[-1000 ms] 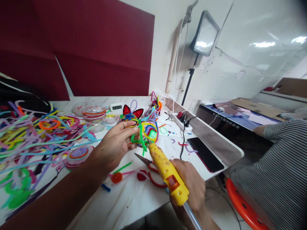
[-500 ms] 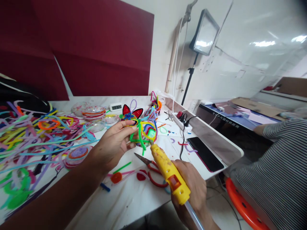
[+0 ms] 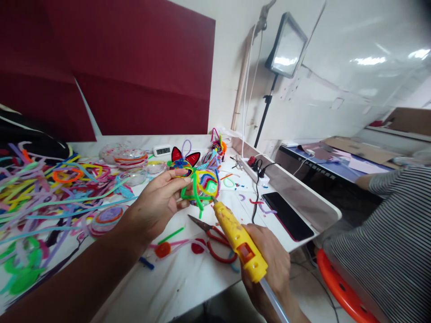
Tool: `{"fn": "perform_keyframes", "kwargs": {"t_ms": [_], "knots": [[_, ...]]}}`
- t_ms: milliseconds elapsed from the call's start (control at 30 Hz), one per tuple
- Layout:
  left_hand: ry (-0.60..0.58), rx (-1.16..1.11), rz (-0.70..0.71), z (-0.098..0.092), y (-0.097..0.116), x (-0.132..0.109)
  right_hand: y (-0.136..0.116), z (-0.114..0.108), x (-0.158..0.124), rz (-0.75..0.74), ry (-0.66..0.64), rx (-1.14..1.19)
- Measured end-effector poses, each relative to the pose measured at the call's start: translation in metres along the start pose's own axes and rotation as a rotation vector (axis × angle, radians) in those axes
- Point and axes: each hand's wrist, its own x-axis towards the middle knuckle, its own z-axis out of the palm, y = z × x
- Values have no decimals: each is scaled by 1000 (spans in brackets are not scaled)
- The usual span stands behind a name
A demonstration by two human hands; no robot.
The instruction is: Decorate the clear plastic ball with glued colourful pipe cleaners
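Note:
My left hand is closed on a colourful pipe-cleaner figure with red pointed ears and green strips, held above the table. In my right hand is a yellow hot glue gun, a clear glue stick poking from its back end. The gun's nozzle is at the lower right edge of the figure; whether it touches cannot be made out. Below lie red-handled scissors. An orange disc, a red disc and short pipe-cleaner pieces are scattered beside them.
A large heap of pipe cleaners covers the left of the table. Clear round shells and a digital clock stand behind. At right are a phone, a power strip and a person in a striped sleeve.
The glue gun's nozzle has shifted very slightly right along the figure's lower edge. My left hand and the figure have barely moved.

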Motion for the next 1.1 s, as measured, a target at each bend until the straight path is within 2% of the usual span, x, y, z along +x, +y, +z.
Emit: {"fn": "perform_keyframes", "kwargs": {"t_ms": [100,400,1100], "knots": [[1,-1,0,0,0,-1,-2,0,2,12,-19,4],[16,6,7,1,-2,1,-7,-2,13,-35,39,40],[71,63,51,8,-7,-4,-10,9,10,-25,45,39]]}}
